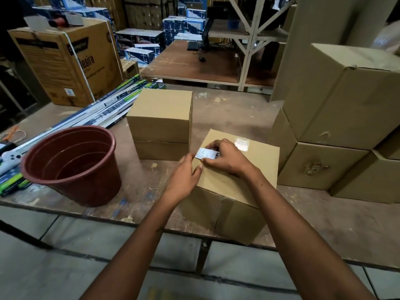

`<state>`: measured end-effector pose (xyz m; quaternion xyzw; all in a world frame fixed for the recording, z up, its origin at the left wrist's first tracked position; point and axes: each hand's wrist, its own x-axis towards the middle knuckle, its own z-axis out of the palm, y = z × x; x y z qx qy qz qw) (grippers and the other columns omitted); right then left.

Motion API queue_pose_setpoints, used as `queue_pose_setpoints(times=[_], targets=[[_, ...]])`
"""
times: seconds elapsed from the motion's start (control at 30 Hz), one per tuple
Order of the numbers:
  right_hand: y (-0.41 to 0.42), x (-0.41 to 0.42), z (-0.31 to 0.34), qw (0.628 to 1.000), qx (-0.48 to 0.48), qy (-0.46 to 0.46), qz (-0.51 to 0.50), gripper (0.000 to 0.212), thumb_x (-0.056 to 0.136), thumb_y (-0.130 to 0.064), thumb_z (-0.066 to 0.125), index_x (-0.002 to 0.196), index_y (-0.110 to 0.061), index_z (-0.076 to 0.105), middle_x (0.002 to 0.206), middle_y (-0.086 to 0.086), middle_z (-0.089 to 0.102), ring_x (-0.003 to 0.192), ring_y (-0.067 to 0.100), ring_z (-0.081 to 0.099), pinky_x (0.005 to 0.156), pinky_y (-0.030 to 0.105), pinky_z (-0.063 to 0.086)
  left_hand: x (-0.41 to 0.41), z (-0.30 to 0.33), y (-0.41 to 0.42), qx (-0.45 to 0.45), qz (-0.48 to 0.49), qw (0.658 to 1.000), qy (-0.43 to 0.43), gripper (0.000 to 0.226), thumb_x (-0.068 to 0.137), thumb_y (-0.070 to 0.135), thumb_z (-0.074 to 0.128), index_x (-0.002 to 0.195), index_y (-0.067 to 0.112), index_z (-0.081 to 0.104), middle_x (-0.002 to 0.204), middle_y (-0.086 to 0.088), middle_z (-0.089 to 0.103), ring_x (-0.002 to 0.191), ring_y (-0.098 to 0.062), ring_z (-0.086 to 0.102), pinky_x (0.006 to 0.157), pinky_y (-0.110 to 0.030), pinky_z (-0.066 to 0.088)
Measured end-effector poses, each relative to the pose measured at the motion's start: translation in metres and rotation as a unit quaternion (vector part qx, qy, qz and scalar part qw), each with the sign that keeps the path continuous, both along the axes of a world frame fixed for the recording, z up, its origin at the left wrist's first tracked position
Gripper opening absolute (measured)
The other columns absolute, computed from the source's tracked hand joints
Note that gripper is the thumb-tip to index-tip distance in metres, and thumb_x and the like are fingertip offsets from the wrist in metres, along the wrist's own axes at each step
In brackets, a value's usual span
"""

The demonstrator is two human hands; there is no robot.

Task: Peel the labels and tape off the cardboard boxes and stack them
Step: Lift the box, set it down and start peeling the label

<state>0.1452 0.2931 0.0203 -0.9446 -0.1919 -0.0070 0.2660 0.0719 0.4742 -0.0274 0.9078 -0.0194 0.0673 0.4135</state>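
Warehouse table (227,113): right hand (225,158) pinches label (206,153) on box (233,187), left hand (184,176) relaxed against it, bucket (73,163) beside.

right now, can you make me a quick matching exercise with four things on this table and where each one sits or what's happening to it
Things:
1. white label
2. red-brown bucket
3. clear tape patch
4. long tube-light cartons

Places or states:
A. lying flat at the table's left
B. shiny, on the near box's top, beyond the hands
C. pinched by the right hand
D. upright, left of the near box

Pairs: 1-C, 2-D, 3-B, 4-A
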Motion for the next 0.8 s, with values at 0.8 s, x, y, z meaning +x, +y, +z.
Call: queue_pose_setpoints(times=[0.8], targets=[[-0.021, 0.082, 0.015, 0.952, 0.068, 0.268, 0.131, 0.016, 0.099, -0.025, 0.08, 0.109, -0.013, 0.08, 0.094, 0.007, 0.078, 0.087, 0.01, 0.067, 0.081, 0.026, 0.053, 0.014, -0.007, -0.014, 0.017, 0.073, 0.995, -0.065, 0.052, 0.101, 0.046, 0.07, 0.15, 0.029, 0.063, 0.142, 0.008, 0.062, 0.126, -0.015, 0.06, 0.101, -0.03, 0.047]])
